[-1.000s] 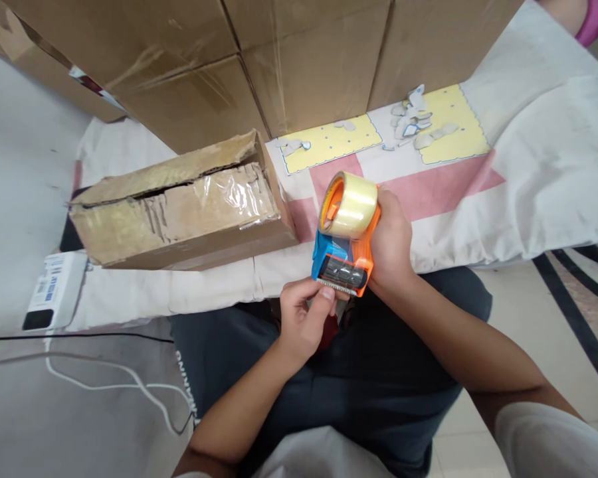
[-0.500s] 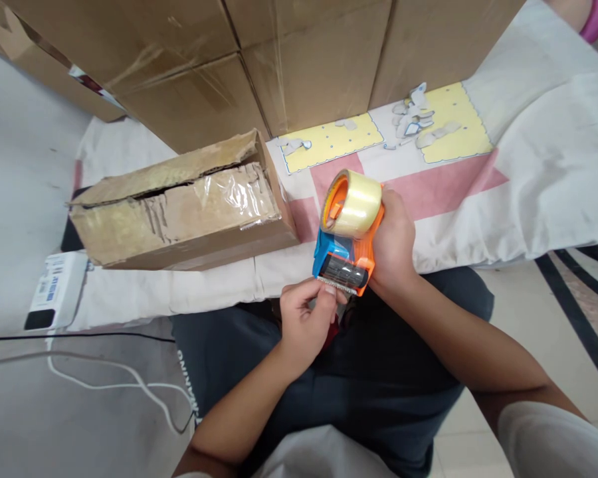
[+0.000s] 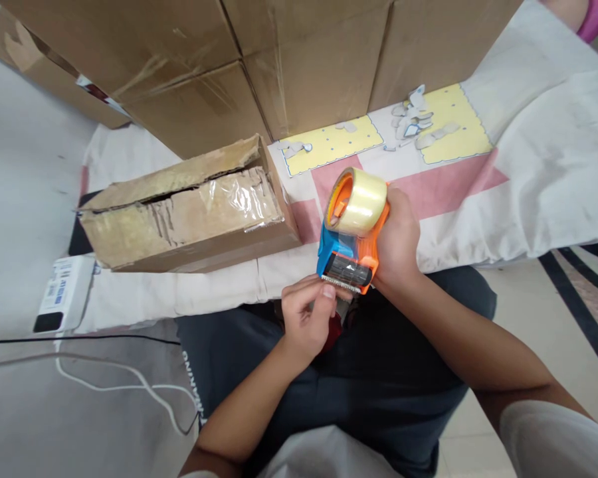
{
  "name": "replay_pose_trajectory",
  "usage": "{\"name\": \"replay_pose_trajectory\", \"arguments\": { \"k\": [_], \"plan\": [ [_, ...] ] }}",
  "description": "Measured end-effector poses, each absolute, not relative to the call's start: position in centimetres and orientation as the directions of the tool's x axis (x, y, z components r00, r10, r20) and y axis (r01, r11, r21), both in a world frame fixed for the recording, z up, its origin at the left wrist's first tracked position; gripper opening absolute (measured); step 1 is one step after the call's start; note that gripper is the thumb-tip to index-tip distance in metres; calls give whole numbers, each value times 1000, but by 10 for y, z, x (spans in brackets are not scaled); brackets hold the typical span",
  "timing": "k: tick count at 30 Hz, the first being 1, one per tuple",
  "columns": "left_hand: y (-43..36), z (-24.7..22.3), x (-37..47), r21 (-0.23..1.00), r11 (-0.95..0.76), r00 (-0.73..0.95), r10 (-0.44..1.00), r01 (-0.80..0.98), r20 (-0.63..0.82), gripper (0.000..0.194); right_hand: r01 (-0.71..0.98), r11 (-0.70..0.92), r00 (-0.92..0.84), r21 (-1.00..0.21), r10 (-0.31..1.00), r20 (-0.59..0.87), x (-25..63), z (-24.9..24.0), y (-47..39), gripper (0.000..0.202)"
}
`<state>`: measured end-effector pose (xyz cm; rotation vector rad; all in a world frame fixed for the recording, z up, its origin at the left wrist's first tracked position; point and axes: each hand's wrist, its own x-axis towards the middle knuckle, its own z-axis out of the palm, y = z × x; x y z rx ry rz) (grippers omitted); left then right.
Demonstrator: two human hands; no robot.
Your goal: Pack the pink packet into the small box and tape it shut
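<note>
My right hand is wrapped round the orange handle side of a blue and orange tape dispenser that carries a roll of clear, yellowish packing tape. A black roller and a toothed metal cutter face down toward my lap. Right at the cutter, the thumb and forefinger of my left hand are pinched together; whatever lies between them is too small to make out. To the left, a worn cardboard box lies on the cloth-covered surface, its top flaps not quite meeting and shiny tape on its right end.
Large taped cartons stand along the back. Yellow cards with torn paper scraps lie before them. At left are a white power strip and loose cables. Part of another person's pink sleeve shows at the top right.
The view has shifted slightly, so the box and power strip appear a little further right. The dispenser has moved slightly up and right with my right hand; my left fingers stay pinched at the cutter.
</note>
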<state>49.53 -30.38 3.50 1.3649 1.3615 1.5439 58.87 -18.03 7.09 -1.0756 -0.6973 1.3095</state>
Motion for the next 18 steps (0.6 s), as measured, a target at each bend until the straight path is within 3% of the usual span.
{"name": "replay_pose_trajectory", "arguments": {
  "k": [7,18],
  "plan": [
    [-303,38,498,984,-159,-257,950,80,175,40,-448,-135,171,-884,957,-232,587,74,-182,33],
    [-304,42,502,997,24,-296,954,-79,-46,45,-446,-105,161,-889,967,-195,587,65,-180,34]
  ]
}}
